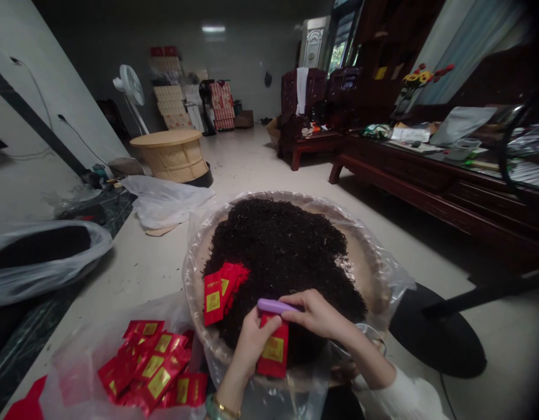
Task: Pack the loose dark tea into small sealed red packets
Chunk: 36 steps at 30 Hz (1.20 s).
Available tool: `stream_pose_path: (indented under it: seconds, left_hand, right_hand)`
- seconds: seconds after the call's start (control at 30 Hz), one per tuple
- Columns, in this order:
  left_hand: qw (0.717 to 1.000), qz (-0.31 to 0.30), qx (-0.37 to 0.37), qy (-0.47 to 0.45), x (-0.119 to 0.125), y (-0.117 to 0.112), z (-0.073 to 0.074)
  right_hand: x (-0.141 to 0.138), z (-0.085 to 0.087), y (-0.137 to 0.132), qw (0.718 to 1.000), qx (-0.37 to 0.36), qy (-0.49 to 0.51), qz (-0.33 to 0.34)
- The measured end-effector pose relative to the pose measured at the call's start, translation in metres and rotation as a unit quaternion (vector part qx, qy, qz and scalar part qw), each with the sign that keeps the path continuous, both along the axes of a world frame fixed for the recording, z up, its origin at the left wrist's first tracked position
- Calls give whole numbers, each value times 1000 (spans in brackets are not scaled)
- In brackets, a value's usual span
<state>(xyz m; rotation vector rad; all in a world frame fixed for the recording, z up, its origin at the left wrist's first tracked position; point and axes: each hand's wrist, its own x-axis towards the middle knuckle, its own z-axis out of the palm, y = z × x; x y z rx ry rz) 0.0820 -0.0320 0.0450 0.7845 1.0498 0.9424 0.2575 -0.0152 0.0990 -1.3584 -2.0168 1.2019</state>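
Observation:
My left hand (253, 338) pinches a red tea packet (273, 351) with a gold label, upright over the near rim of the basket. My right hand (315, 312) grips a purple handheld bag sealer (276, 307) that lies across the packet's top edge. Below and beyond both hands, dark loose tea leaves (278, 245) fill much of a round basket (374, 251) lined with clear plastic. More red packets (219, 294) lie on the tea at the left. A pile of puffed red packets (153, 367) sits in a clear plastic bag (77, 373) at lower left.
An open bag of dark tea (42, 248) stands at the left. Crumpled plastic (164, 201) and a round woven drum (171, 154) are on the floor beyond. A black round stand base (440, 338) and a long wooden table (409, 175) stand at the right.

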Motion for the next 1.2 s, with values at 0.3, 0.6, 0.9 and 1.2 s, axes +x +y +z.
stream_pose_path:
  seconds: [0.3,0.6,0.9,1.2]
  left_hand:
    - [998,32,-7,-60,-2,6,12]
    - [997,40,-3,-65,-1,5,15]
    - [998,44,2,-51,-3,6,13]
    - [997,-68,-29,36,-5,1,-12]
  right_hand:
    - [0,1,-1,1000,-12,8,8]
    - [-1,0,0,1000,-22,18,4]
    - [-3,-1,0,1000,4,10,17]
    - [4,-5,2,1000,-10,-2,-7]
